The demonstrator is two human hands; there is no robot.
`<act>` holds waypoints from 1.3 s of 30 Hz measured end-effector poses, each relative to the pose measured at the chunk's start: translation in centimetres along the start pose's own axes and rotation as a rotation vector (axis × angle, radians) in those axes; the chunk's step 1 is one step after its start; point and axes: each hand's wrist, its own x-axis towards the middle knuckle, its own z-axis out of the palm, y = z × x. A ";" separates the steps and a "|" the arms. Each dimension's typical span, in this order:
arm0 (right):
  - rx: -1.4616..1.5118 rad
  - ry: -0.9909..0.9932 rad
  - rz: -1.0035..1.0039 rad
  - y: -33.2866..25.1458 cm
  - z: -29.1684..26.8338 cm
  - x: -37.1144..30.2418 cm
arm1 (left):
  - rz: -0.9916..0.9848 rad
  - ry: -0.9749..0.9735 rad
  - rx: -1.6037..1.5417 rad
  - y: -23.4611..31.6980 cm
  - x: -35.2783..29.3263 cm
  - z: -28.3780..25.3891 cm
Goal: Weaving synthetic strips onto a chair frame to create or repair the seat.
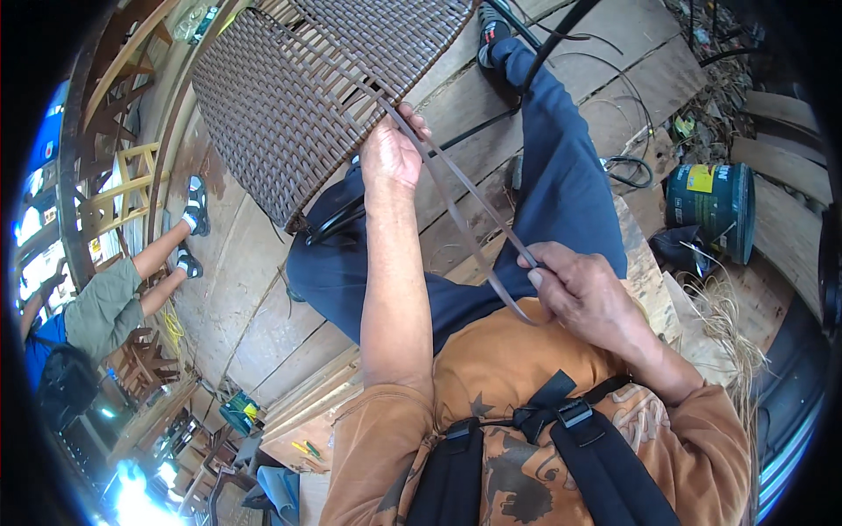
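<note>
A chair with a brown woven rattan-like surface [276, 114] lies tilted at the upper left, close to my legs. Several loose lengths cross an open gap in its weave. From its near edge, a flat brown weaving strip [456, 210] runs down toward me in two lengths and loops near my waist. My left hand [392, 151] is palm up at that edge, its fingers curled by the strip and partly hidden. Lower right, my right hand [574, 285] pinches the strip between thumb and fingers.
A dark green bucket [712, 209] stands at the right, beside a bundle of pale fibres [724, 329]. Thin black cords lie on the board floor [254, 307]. Another person [101, 307] is at the far left near wooden furniture frames [123, 202].
</note>
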 end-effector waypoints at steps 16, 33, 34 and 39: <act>-0.329 0.018 -0.250 2.1 2.2 -0.7 | 0.104 0.075 0.191 0.0 -0.3 -0.1; -0.104 0.114 -0.316 -0.5 -1.2 -0.7 | 0.033 -0.004 -0.029 -0.2 -2.5 0.8; -0.107 0.107 -0.324 -0.8 -1.2 -0.6 | 0.044 -0.001 -0.033 0.1 -2.7 0.8; 0.005 0.170 -0.317 -2.4 -1.8 -0.2 | 0.162 0.017 0.719 2.0 -5.0 1.8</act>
